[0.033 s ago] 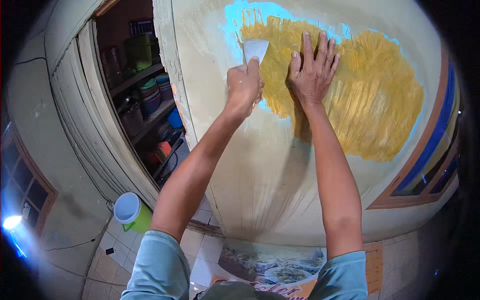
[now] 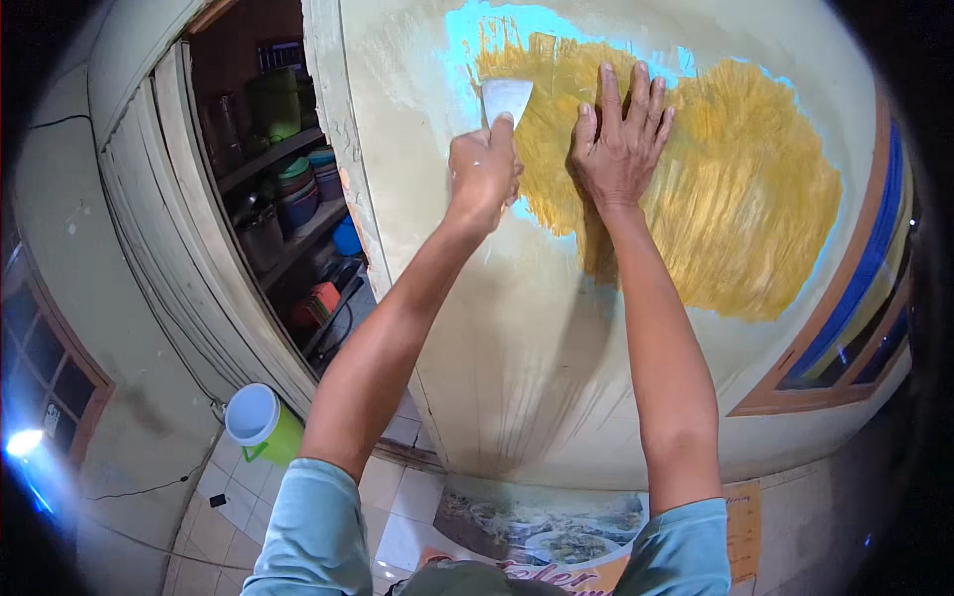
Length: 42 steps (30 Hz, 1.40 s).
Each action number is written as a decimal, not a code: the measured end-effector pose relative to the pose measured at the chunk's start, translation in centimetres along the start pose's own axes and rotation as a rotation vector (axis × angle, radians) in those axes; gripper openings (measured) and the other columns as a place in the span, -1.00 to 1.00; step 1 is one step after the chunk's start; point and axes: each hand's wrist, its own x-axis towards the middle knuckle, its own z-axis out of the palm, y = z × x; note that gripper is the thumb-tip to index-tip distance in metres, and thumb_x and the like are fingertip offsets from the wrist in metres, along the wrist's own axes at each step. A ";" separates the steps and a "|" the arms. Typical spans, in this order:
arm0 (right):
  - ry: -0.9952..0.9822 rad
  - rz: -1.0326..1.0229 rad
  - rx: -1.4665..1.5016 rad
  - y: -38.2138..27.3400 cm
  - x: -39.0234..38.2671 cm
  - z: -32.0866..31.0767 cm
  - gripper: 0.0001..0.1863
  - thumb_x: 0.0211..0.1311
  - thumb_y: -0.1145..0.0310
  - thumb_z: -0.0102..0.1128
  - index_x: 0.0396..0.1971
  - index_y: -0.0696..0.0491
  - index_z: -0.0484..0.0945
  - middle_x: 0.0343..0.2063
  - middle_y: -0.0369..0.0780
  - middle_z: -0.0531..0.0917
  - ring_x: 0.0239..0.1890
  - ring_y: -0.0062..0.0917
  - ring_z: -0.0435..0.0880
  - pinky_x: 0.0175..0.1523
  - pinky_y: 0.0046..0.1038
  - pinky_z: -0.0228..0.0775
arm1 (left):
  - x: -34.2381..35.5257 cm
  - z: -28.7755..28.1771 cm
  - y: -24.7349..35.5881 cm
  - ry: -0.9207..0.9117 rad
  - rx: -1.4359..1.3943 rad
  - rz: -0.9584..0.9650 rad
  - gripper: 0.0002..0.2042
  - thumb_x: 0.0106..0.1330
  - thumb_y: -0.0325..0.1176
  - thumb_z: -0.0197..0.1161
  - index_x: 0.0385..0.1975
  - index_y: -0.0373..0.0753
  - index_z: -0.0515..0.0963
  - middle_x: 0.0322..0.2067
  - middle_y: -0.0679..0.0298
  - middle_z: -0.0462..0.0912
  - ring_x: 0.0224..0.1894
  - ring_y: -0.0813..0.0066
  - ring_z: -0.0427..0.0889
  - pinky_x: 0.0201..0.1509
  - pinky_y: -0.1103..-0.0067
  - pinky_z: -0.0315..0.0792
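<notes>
While the left hand (image 2: pixel 484 167) closes around the handle of a scraper (image 2: pixel 508 97) at the upper middle of the frame, its thumb lies along the base of the pale, flared blade. The handle is mostly hidden in the fist, and the blade points upward over the left border of a mustard-yellow patch (image 2: pixel 755 199) on the cream wall (image 2: pixel 507 368). Whether the blade's edge presses on the surface cannot be told. Just right of the scraper, the right hand (image 2: pixel 624 149) is laid on the yellow area, holding nothing, its fingers spread and pointing up, the thumb standing apart. Bright blue (image 2: pixel 467 55) borders much of the patch, widest at its upper left. Both forearms rise from light blue sleeves (image 2: pixel 313 526) along the lower edge.

At the right of the frame a brown window frame (image 2: pixel 795 399) curves past a blue strip (image 2: pixel 863 273). Upper left, a doorway opens on shelves (image 2: pixel 303 238) bearing stacked containers (image 2: pixel 295 189). Lower left, a green bucket (image 2: pixel 286 437) stands on the tiled floor (image 2: pixel 402 536), and a bright light (image 2: pixel 22 442) glows near the rim. A printed banner (image 2: pixel 537 521) lies at the bottom centre.
</notes>
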 end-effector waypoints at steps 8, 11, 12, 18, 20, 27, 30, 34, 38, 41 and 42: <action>0.031 -0.015 0.023 -0.3 0.3 0.6 -0.38 0.46 0.06 0.13 0.50 -0.25 0.43 0.55 -0.09 0.28 0.61 -0.03 0.16 0.60 0.19 -0.07 | 3.7 1.0 5.5 0.018 -0.028 0.174 -0.64 0.52 -0.08 0.15 -0.45 -0.20 0.39 -0.62 0.28 0.42 -0.72 0.55 0.28 -0.64 0.52 0.22; 0.033 -0.011 0.023 -0.2 0.1 0.5 -0.38 0.47 0.05 0.12 0.50 -0.25 0.42 0.55 -0.09 0.29 0.60 -0.02 0.16 0.60 0.19 -0.07 | 1.2 0.9 2.2 0.041 -0.045 0.099 -0.60 0.57 -0.05 0.15 -0.45 -0.21 0.38 -0.63 0.28 0.41 -0.75 0.55 0.25 -0.67 0.52 0.19; 0.026 -0.013 0.017 0.0 0.0 0.4 -0.38 0.46 0.07 0.12 0.50 -0.24 0.43 0.55 -0.08 0.29 0.60 -0.02 0.16 0.59 0.20 -0.07 | 0.8 0.9 1.4 0.030 -0.031 0.043 -0.60 0.58 -0.04 0.15 -0.44 -0.21 0.39 -0.63 0.27 0.41 -0.75 0.54 0.25 -0.67 0.51 0.19; 0.004 -0.001 0.009 -0.8 0.2 0.3 -0.37 0.45 0.08 0.14 0.50 -0.24 0.43 0.56 -0.08 0.27 0.61 -0.01 0.15 0.60 0.19 -0.08 | 4.1 1.5 6.1 0.068 -0.061 0.183 -0.63 0.55 -0.08 0.16 -0.45 -0.21 0.38 -0.64 0.27 0.41 -0.75 0.54 0.26 -0.67 0.51 0.20; 0.033 -0.007 0.033 -0.6 0.2 0.5 -0.37 0.44 0.08 0.15 0.49 -0.25 0.43 0.56 -0.08 0.27 0.61 -0.03 0.15 0.60 0.18 -0.09 | 4.6 1.4 6.6 0.060 -0.057 0.186 -0.63 0.54 -0.09 0.16 -0.45 -0.21 0.38 -0.65 0.28 0.41 -0.75 0.54 0.26 -0.68 0.51 0.20; 0.010 -0.003 0.006 -0.1 -0.1 0.4 -0.40 0.47 0.05 0.10 0.49 -0.24 0.44 0.56 -0.08 0.27 0.61 -0.04 0.14 0.61 0.18 -0.10 | 1.4 0.9 2.1 0.033 -0.029 0.112 -0.61 0.54 -0.07 0.19 -0.49 -0.19 0.40 -0.66 0.30 0.41 -0.75 0.54 0.28 -0.68 0.49 0.21; 0.006 0.006 0.022 -0.9 0.1 0.4 -0.40 0.47 0.05 0.11 0.48 -0.24 0.45 0.56 -0.08 0.27 0.61 -0.04 0.14 0.61 0.19 -0.11 | 3.3 0.7 5.4 0.009 -0.053 0.135 -0.63 0.53 -0.09 0.19 -0.48 -0.20 0.42 -0.65 0.32 0.41 -0.71 0.51 0.32 -0.64 0.46 0.25; 0.022 0.002 0.032 -0.6 0.1 0.4 -0.38 0.44 0.06 0.15 0.49 -0.24 0.44 0.56 -0.08 0.27 0.61 -0.05 0.14 0.61 0.19 -0.10 | 4.5 1.6 6.7 0.017 -0.052 0.217 -0.63 0.53 -0.09 0.19 -0.48 -0.20 0.40 -0.65 0.33 0.39 -0.71 0.53 0.29 -0.64 0.47 0.23; 0.016 0.005 0.018 -0.2 -0.1 0.2 -0.38 0.43 0.08 0.17 0.49 -0.24 0.44 0.55 -0.09 0.28 0.62 -0.05 0.14 0.60 0.20 -0.09 | 1.5 0.8 2.7 0.023 -0.032 0.102 -0.63 0.55 -0.09 0.17 -0.47 -0.19 0.38 -0.65 0.32 0.39 -0.73 0.55 0.26 -0.67 0.50 0.20; 0.019 0.003 0.022 -0.6 0.0 0.4 -0.39 0.45 0.06 0.15 0.48 -0.25 0.45 0.55 -0.10 0.28 0.61 -0.05 0.16 0.60 0.19 -0.08 | 1.8 0.3 3.6 0.025 -0.001 0.073 -0.63 0.56 -0.09 0.17 -0.47 -0.18 0.37 -0.66 0.33 0.38 -0.74 0.56 0.26 -0.67 0.51 0.18; 0.021 0.003 0.025 -0.6 0.2 0.4 -0.39 0.45 0.06 0.15 0.48 -0.25 0.45 0.55 -0.10 0.28 0.61 -0.05 0.16 0.60 0.19 -0.08 | 2.5 0.3 4.5 0.017 0.000 0.112 -0.63 0.56 -0.09 0.17 -0.47 -0.18 0.37 -0.66 0.33 0.37 -0.73 0.57 0.25 -0.67 0.52 0.17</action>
